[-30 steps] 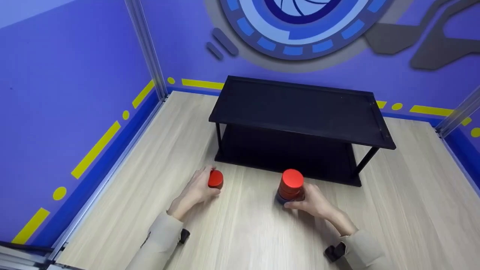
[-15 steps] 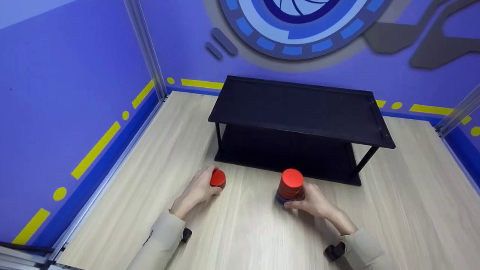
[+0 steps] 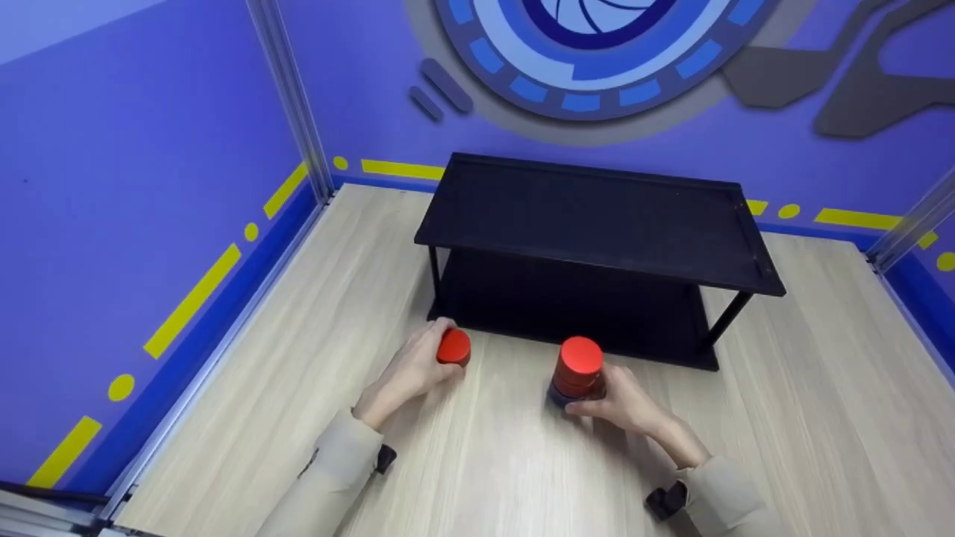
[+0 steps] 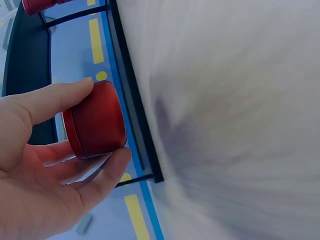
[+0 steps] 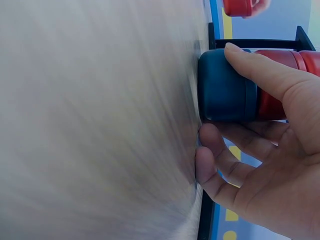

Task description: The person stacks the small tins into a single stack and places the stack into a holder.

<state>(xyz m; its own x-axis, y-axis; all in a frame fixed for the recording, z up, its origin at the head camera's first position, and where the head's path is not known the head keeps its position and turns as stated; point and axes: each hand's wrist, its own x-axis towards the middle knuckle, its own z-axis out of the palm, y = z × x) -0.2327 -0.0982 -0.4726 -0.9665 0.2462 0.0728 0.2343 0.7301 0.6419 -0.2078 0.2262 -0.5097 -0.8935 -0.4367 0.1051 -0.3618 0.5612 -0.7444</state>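
Note:
My left hand (image 3: 415, 365) pinches a small round red tin (image 3: 454, 349) by its sides, thumb and fingers on opposite sides. In the left wrist view the red tin (image 4: 96, 120) hangs off the tabletop, a shadow beneath. My right hand (image 3: 624, 398) grips the bottom of an upright stack standing on the table. That stack has a dark blue tin (image 5: 225, 85) below and a red tin (image 3: 581, 356) on top, as wide as each other. Thumb and fingers curl about the blue tin; its far side is hidden.
Behind both hands stands a black two-tier rack (image 3: 597, 224), its lower shelf (image 3: 567, 302) near the tabletop and close to the tins. Thin posts hold its upper shelf. Blue printed walls (image 3: 149, 186) enclose the wooden table (image 3: 492, 462) at the back and sides.
My left hand has moved right and slightly away from me with its red tin, closer to the rack's front. The right hand and the stack have stayed put.

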